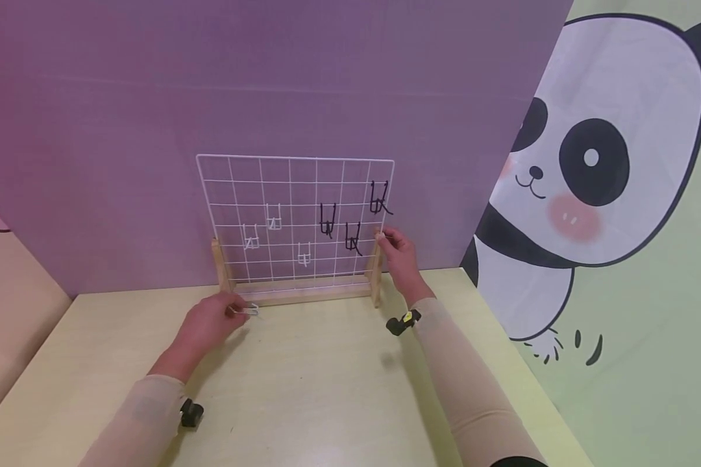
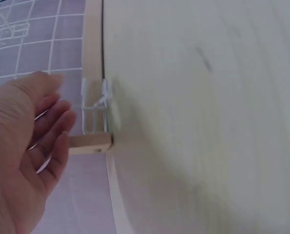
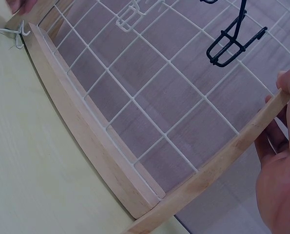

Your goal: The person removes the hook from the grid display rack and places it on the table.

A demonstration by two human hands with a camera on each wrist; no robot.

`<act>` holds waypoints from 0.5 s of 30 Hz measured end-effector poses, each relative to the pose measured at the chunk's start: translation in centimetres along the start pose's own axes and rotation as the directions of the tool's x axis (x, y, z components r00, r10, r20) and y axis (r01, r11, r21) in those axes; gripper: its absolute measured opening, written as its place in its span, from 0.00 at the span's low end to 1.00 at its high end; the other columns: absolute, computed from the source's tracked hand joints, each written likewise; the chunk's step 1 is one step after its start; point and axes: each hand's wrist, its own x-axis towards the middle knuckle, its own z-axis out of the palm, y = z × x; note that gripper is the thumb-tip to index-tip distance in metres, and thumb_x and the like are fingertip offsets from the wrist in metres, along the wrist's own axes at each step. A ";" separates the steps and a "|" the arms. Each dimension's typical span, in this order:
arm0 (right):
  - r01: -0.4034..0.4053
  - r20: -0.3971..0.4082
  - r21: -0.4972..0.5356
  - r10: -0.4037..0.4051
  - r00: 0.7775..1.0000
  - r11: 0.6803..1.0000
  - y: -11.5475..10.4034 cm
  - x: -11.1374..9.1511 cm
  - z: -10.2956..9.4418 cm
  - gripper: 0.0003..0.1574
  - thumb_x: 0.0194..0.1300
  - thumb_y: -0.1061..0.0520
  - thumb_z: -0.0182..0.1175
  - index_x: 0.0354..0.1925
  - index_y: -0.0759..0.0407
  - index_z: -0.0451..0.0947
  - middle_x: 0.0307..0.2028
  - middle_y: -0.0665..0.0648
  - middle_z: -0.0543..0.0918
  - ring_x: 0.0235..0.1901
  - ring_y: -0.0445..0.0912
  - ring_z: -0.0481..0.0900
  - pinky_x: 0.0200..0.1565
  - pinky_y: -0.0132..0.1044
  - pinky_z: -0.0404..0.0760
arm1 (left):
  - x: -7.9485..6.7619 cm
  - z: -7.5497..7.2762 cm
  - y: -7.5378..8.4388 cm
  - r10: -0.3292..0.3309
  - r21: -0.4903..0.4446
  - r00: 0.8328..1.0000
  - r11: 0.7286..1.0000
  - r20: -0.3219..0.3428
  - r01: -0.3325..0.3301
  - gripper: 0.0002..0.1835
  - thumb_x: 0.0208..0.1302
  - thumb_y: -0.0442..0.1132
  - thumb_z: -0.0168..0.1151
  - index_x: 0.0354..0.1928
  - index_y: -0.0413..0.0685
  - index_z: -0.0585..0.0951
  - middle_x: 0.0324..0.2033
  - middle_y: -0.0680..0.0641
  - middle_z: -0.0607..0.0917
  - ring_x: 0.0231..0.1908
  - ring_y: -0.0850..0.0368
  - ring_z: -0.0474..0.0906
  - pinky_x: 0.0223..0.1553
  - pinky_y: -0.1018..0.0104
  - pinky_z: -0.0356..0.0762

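My left hand (image 1: 213,321) pinches a white wire hook (image 2: 95,109) by one end, just in front of the left foot of a wooden stand. The hook's frame points away from the fingertips, over the stand's base bar in the left wrist view. With thumb and fingers, my right hand (image 1: 402,259) grips the stand's right wooden post (image 3: 222,175) near its top. The stand holds a white wire grid (image 1: 295,157) upright. Several black hooks (image 1: 327,224) hang on the grid's right half, and several white hooks (image 1: 274,220) hang from its left and middle.
The pale wooden table (image 1: 304,402) spreads in front of the stand. Behind it hangs a purple cloth (image 1: 292,78). A panda picture (image 1: 613,162) covers the wall at the right. Each forearm wears a small black camera.
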 end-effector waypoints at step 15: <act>0.023 0.038 -0.052 -0.021 0.999 0.998 0.0 -0.1 -0.1 0.22 0.88 0.51 0.57 0.68 0.63 0.80 0.64 0.63 0.83 0.67 0.56 0.77 0.77 0.56 0.69 | 1.9 -1.4 3.4 -0.071 -0.355 0.918 0.931 -0.391 -0.080 0.11 0.77 0.37 0.71 0.53 0.36 0.85 0.45 0.39 0.88 0.45 0.52 0.82 0.43 0.82 0.75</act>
